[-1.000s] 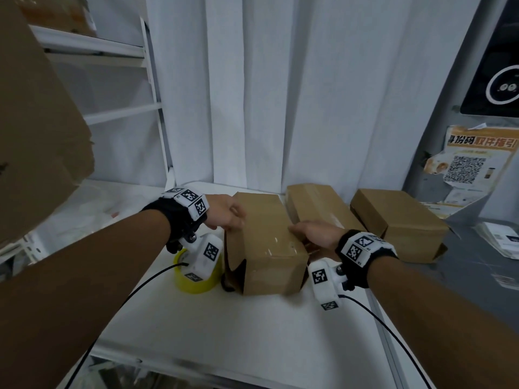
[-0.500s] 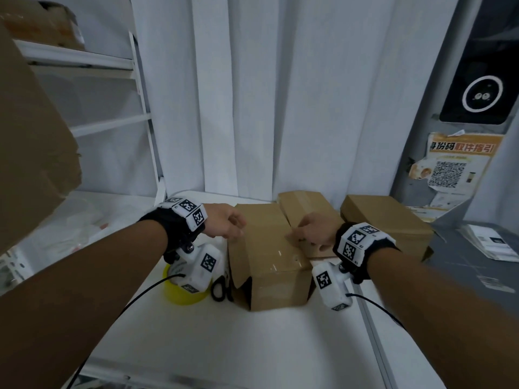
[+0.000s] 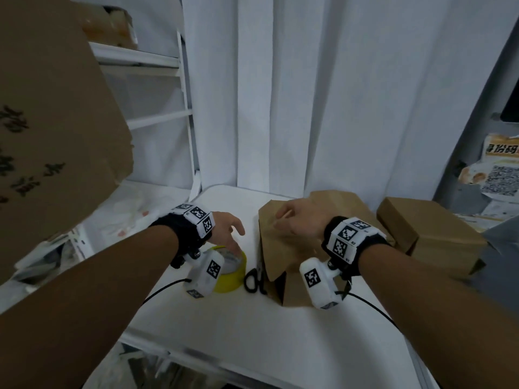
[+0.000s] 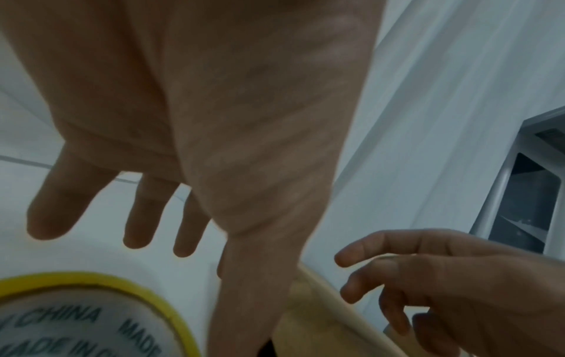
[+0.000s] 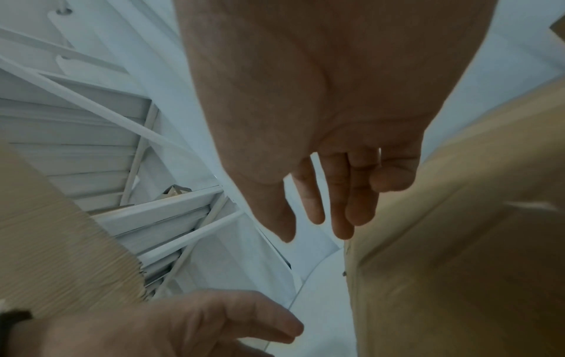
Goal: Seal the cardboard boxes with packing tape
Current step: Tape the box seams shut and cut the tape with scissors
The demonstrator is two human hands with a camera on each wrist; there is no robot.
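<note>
The cardboard box [image 3: 283,248] is seen on the white table [image 3: 252,332]. The left hand [image 3: 227,228], fingers loosely spread and empty, is held just above the yellow tape roll [image 3: 230,273], left of the box. The right hand [image 3: 300,220], fingers extended and holding nothing, is held over the box top. Black scissors [image 3: 254,282] are seen between roll and box.

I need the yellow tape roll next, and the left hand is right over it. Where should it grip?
Come from above: the tape roll lies flat on the table, hole upward. With the left hand, put fingers in the core and thumb on the outer wall, on the side away from the scissors.
</note>
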